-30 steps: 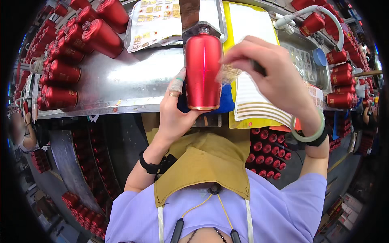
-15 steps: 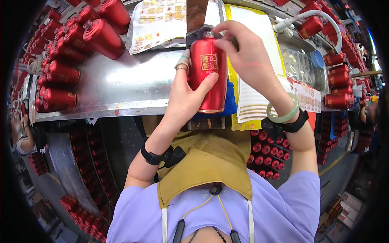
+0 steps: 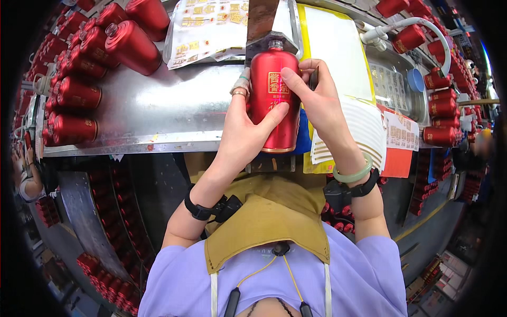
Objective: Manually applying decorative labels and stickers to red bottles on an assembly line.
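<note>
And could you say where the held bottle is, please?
In the head view, the red bottle is near upper centre, between left hand and right hand, left of the white sheets.

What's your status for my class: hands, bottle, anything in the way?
Left hand gripping red bottle, neck pointing away. Right hand at its right side. In the way: right thumb, covering part of gold label.

Room over tabletop [image 3: 169, 119] between hands [image 3: 246, 131] and left-side red bottles [image 3: 78, 94]
</note>
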Motion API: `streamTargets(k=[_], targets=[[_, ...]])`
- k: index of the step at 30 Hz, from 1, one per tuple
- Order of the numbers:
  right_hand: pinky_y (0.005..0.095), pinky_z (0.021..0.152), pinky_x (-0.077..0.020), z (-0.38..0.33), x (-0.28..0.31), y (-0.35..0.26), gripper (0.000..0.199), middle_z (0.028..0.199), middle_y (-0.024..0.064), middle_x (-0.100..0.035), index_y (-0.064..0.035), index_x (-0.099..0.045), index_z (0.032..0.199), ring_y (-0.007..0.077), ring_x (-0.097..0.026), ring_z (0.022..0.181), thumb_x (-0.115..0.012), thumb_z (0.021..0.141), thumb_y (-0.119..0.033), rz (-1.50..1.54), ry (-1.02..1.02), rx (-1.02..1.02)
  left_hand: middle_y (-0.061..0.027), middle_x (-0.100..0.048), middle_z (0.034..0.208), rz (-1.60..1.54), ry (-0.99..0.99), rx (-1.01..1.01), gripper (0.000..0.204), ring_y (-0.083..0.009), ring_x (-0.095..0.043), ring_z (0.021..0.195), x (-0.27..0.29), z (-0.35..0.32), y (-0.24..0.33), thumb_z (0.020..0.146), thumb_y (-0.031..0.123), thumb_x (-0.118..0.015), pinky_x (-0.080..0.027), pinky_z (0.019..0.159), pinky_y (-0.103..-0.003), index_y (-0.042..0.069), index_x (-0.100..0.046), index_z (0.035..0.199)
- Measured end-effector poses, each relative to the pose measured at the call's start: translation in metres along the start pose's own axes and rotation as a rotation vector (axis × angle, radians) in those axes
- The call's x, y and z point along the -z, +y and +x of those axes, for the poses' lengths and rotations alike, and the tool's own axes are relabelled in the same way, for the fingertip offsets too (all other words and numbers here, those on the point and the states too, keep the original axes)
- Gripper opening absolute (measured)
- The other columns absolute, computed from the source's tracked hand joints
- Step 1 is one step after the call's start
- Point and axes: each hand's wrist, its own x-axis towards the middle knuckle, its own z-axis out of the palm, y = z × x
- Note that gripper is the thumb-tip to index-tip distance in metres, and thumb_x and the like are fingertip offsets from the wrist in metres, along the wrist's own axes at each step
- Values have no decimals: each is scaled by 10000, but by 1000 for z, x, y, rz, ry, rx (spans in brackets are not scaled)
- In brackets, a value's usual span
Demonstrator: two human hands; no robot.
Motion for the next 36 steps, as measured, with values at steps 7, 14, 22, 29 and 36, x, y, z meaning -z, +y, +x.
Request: streamTargets(k=[7, 14, 22, 29, 36], targets=[[208, 666, -397, 0, 3, -7, 416, 891, -31, -447, -6, -546, 1106, 57, -417, 797, -823, 919, -253, -28, -23, -34, -156, -567, 1389, -51, -2, 20, 712, -194, -602, 1248, 3, -1, -1, 945, 146, -763, -518, 1041, -356, -34, -363, 1506], [204, 665, -397, -1, 6, -8, 470, 873, -40, -444, 6, -545, 1138, 49, -423, 768, -841, 904, -275, 103, -33, -112, -150, -541, 1463, -322, -10, 124, 635, -198, -545, 1329, 18, 6, 3, 1038, 201, -662, -420, 1140, -354, -45, -349, 1533], [208, 654, -406, -5, 1, -7, 509, 888, -34, -443, 14, -533, 1152, 57, -426, 789, -864, 878, -260, 62, -24, -65, -175, -548, 1437, -130, 15, 35, 740, -210, -577, 1294, 5, 2, -6, 938, 114, -766, -495, 1081, -361, -33, -349, 1530], [202, 677, -410, -4, 4, -7, 496, 903, -24, -477, 19, -548, 1161, 57, -439, 795, -856, 890, -259, 106, -34, -99, -176, -547, 1438, -188, 13, 65, 727, -206, -573, 1295, 7, 2, -1, 969, 121, -740, -500, 1076, -361, -46, -318, 1537], [255, 928, -418, -21, 25, -13, 455, 1123, 38, -575, 27, -543, 1286, 92, -502, 993, -554, 1081, -379, 179, -44, -181, -177, -514, 1489, -184, -36, 86, 777, -202, -558, 1313, 15, 3, -1, 974, 140, -742, -472, 1104, -360, -42, -279, 1571]])
